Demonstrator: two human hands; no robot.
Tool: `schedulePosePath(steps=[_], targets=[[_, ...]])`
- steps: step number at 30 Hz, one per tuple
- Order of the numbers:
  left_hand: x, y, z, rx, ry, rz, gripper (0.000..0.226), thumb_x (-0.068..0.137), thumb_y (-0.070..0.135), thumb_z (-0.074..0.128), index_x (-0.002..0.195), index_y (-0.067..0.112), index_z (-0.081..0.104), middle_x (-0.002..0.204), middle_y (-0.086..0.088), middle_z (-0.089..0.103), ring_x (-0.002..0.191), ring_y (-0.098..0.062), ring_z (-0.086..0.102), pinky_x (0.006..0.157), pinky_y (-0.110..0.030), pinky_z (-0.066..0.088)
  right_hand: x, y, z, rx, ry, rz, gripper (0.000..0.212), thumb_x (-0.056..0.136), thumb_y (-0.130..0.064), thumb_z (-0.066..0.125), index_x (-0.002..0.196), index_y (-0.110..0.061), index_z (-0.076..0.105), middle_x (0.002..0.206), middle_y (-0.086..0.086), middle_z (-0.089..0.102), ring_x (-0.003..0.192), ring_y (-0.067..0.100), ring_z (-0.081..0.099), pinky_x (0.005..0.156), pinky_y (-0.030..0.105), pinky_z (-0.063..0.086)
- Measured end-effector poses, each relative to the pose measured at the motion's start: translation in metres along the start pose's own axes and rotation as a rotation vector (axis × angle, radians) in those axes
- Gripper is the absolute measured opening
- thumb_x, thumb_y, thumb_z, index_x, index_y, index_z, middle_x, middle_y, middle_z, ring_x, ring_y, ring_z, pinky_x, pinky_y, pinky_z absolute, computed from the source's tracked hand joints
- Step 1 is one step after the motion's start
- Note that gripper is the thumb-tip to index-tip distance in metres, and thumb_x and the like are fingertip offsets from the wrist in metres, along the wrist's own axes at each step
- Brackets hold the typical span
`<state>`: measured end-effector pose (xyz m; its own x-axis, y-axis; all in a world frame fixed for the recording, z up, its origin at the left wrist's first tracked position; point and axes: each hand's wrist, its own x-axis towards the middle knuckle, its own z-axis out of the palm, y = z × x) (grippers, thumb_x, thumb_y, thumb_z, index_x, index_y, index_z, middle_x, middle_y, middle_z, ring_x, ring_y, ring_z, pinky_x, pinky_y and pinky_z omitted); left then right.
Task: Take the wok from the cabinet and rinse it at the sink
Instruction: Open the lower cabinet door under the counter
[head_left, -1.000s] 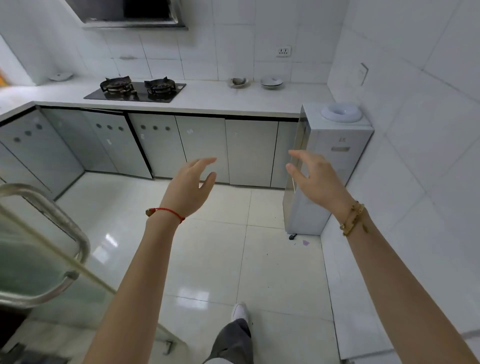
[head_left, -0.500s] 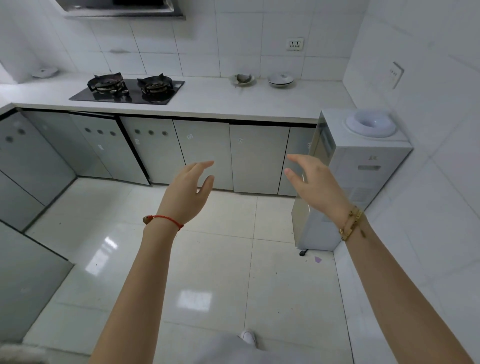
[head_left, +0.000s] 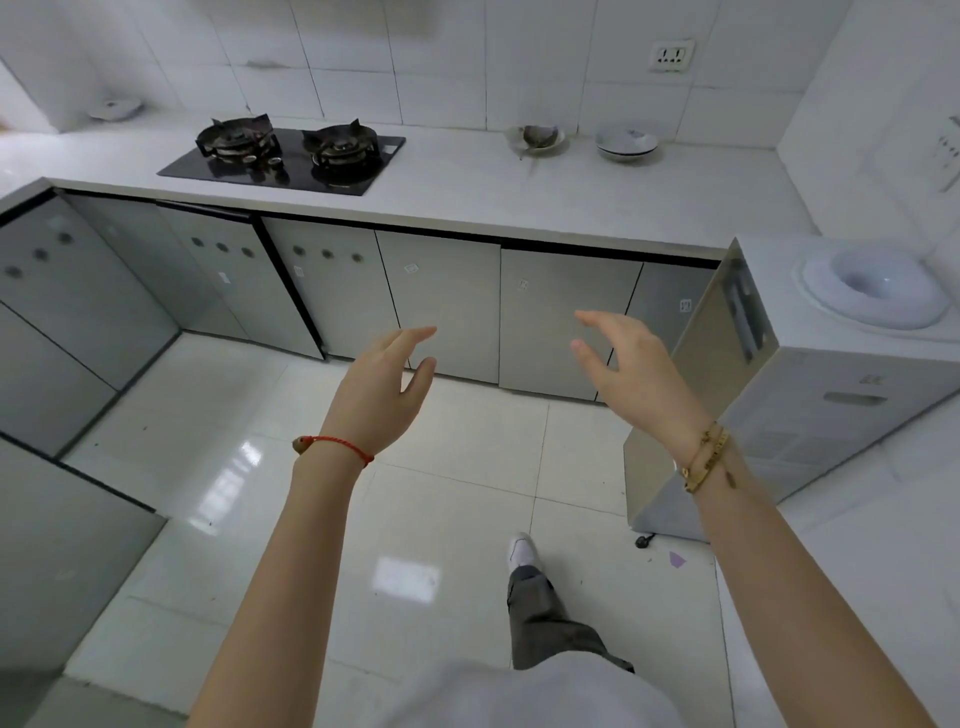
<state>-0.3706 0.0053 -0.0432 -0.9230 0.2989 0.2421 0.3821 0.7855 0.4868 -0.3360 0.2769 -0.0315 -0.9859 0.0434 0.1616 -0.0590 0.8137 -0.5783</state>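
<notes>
Both hands are raised in mid-air holding nothing: the left hand (head_left: 382, 389) has relaxed, nearly straight fingers, and the right hand (head_left: 631, 379) is spread loosely with fingers slightly bent. At twelve o'clock beyond them runs a row of closed cabinet doors (head_left: 441, 306) under the white counter (head_left: 519, 197), and no wok can be seen. A gas hob (head_left: 285, 156) sits at eleven o'clock, two bowls (head_left: 626, 141) at one o'clock, and a water dispenser (head_left: 810, 374) stands just beside the right hand at three o'clock.
</notes>
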Motion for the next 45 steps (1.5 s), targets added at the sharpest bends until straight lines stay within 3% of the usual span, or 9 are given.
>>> schedulePosePath(steps=[12,19,24,32,37,40,45], targets=[[0.187,-0.040,0.024,0.013,0.032,-0.063,0.040,0.100,0.027,0.047,0.139,0.019,0.049,0.136,0.001,0.057,0.129,-0.015,0.047,0.106,-0.026,0.038,0.213,0.040,0.015,0.048,-0.044,-0.057,0.045,0.100,-0.032,0.047,0.141,-0.014,0.048,0.144,0.002,0.050,0.135,0.017,0.041,0.109,0.024,0.026],[0.278,-0.064,0.040,0.024,0.022,-0.092,0.040,0.100,0.026,0.046,0.139,0.018,0.048,0.135,0.000,0.057,0.129,-0.016,0.047,0.104,-0.021,0.031,0.311,0.059,0.029,0.080,-0.079,-0.056,0.044,0.101,-0.031,0.047,0.142,-0.015,0.047,0.143,0.001,0.050,0.136,0.014,0.039,0.105,0.018,0.023],[0.341,-0.087,0.055,0.019,0.000,-0.081,0.040,0.100,0.026,0.046,0.140,0.018,0.048,0.138,0.001,0.055,0.131,-0.014,0.046,0.105,-0.018,0.028,0.369,0.074,0.045,0.090,-0.087,-0.030,0.042,0.101,-0.031,0.047,0.139,-0.014,0.049,0.142,0.000,0.051,0.134,0.016,0.042,0.108,0.022,0.026],[0.456,-0.138,0.080,-0.035,-0.074,0.004,0.040,0.099,0.025,0.048,0.139,0.020,0.049,0.134,0.003,0.058,0.125,-0.014,0.049,0.099,-0.016,0.031,0.462,0.089,0.077,0.120,-0.038,0.053,0.041,0.101,-0.029,0.047,0.139,-0.014,0.050,0.140,-0.002,0.053,0.134,0.013,0.040,0.106,0.018,0.024],[0.537,-0.175,0.086,-0.083,-0.169,0.108,0.040,0.099,0.021,0.050,0.138,0.017,0.050,0.137,0.003,0.056,0.131,-0.013,0.045,0.109,-0.024,0.035,0.526,0.086,0.102,0.123,0.029,0.143,0.039,0.101,-0.029,0.047,0.138,-0.016,0.051,0.139,-0.004,0.054,0.134,0.012,0.042,0.107,0.021,0.029],[0.584,-0.195,0.085,-0.091,-0.228,0.157,0.040,0.099,0.022,0.049,0.139,0.018,0.050,0.137,0.004,0.056,0.130,-0.012,0.045,0.108,-0.023,0.034,0.563,0.081,0.115,0.126,0.051,0.208,0.040,0.101,-0.030,0.046,0.138,-0.017,0.051,0.140,-0.004,0.053,0.135,0.012,0.041,0.110,0.025,0.031],[0.647,-0.225,0.087,-0.072,-0.306,0.266,0.039,0.099,0.021,0.049,0.138,0.017,0.051,0.136,0.003,0.057,0.129,-0.013,0.047,0.104,-0.017,0.032,0.610,0.074,0.133,0.124,0.127,0.296,0.040,0.101,-0.030,0.046,0.138,-0.016,0.051,0.139,-0.004,0.054,0.133,0.012,0.043,0.107,0.019,0.028]])
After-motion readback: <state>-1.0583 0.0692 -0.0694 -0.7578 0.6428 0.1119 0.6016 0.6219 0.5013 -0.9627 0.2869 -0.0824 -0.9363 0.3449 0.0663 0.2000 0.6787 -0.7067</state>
